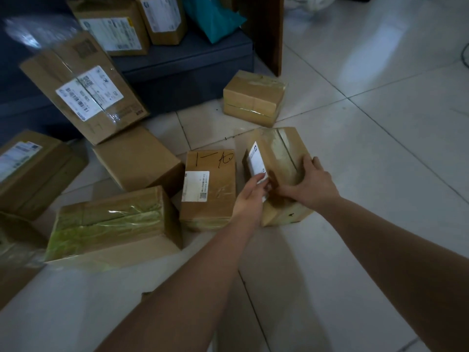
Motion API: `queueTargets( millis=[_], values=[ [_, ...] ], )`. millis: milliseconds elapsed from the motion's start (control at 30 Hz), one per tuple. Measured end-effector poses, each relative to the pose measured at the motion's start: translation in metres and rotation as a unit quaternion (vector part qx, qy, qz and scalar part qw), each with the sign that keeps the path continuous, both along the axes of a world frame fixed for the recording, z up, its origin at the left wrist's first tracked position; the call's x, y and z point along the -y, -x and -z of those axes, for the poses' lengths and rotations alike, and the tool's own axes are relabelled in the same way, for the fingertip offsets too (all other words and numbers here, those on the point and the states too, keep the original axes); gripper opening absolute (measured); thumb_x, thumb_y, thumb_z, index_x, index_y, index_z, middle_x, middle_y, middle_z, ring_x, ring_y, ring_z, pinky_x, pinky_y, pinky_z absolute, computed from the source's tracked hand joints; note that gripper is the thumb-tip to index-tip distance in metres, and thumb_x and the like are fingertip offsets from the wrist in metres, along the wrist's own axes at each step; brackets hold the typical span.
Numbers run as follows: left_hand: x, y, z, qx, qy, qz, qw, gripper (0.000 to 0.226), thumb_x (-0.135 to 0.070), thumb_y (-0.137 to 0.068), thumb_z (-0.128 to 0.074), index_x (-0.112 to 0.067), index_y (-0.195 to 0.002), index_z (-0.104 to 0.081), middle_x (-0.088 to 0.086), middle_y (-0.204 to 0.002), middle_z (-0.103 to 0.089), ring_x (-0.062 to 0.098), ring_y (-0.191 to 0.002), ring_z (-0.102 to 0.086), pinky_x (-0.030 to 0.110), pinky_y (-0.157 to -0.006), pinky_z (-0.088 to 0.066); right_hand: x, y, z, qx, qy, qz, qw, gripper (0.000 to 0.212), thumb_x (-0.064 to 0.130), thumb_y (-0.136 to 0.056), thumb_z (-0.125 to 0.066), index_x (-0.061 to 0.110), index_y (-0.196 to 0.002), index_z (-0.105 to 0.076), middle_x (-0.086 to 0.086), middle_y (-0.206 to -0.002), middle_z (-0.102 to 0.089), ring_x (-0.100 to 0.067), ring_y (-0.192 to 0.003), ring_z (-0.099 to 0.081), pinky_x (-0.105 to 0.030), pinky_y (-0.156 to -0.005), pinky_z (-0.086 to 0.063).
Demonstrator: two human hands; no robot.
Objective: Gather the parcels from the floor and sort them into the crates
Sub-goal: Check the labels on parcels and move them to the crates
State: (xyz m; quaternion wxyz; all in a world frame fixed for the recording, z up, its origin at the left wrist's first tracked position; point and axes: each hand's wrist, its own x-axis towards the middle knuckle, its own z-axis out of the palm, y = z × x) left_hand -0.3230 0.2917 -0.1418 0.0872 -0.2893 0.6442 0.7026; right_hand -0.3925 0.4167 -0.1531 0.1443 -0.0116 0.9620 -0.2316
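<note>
A taped cardboard parcel (279,158) with a white label on its left face stands tilted on the tiled floor. My right hand (308,184) grips its right side and top, fingers curled over the edge. My left hand (250,196) holds its left face, fingertips on the label. To its left lies a flat parcel (209,186) with black handwriting and a white label. A small taped parcel (253,100) sits farther back.
Several more cardboard boxes lie at the left: a green-taped one (111,222), a plain one (138,158), a big labelled one (83,90) leaning on a dark platform (193,59) that carries more boxes and a teal bag (213,19). Bare tiles stretch to the right.
</note>
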Motion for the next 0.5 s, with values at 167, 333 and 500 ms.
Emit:
queueTargets(
  millis=[167, 333, 500],
  values=[
    [0.005, -0.011, 0.013, -0.01, 0.105, 0.068, 0.992, 0.051, -0.01, -0.09, -0.048, -0.03, -0.137, -0.04, -0.005, -0.137, -0.047, 0.006, -0.098, -0.048, 0.018, -0.073, -0.041, -0.017, -0.004, 0.005, 0.102, 0.303, 0.076, 0.945, 0.09, 0.03, -0.072, -0.076, 0.014, -0.147, -0.028, -0.007, -0.137, -0.046, -0.025, -0.12, -0.05, -0.042, -0.101, -0.043],
    [0.009, -0.013, 0.021, -0.015, 0.124, 0.088, 0.988, 0.057, -0.009, -0.088, -0.049, -0.03, -0.14, -0.037, -0.01, -0.135, -0.049, -0.007, -0.08, -0.048, 0.01, -0.059, -0.035, -0.027, -0.005, 0.011, 0.111, 0.375, 0.134, 0.911, 0.067, 0.018, -0.083, -0.063, 0.016, -0.145, -0.035, -0.008, -0.132, -0.054, -0.024, -0.113, -0.056, -0.035, -0.097, -0.045],
    [0.016, -0.019, 0.015, -0.037, 0.136, 0.088, 0.986, 0.05, -0.002, -0.088, -0.041, -0.032, -0.127, -0.051, -0.017, -0.117, -0.056, 0.002, -0.102, -0.055, 0.015, -0.069, -0.041, -0.026, -0.004, 0.013, 0.062, 0.312, 0.142, 0.937, 0.045, 0.022, -0.088, -0.055, 0.021, -0.133, -0.053, -0.005, -0.125, -0.061, -0.023, -0.11, -0.057, -0.037, -0.097, -0.045]
  ],
)
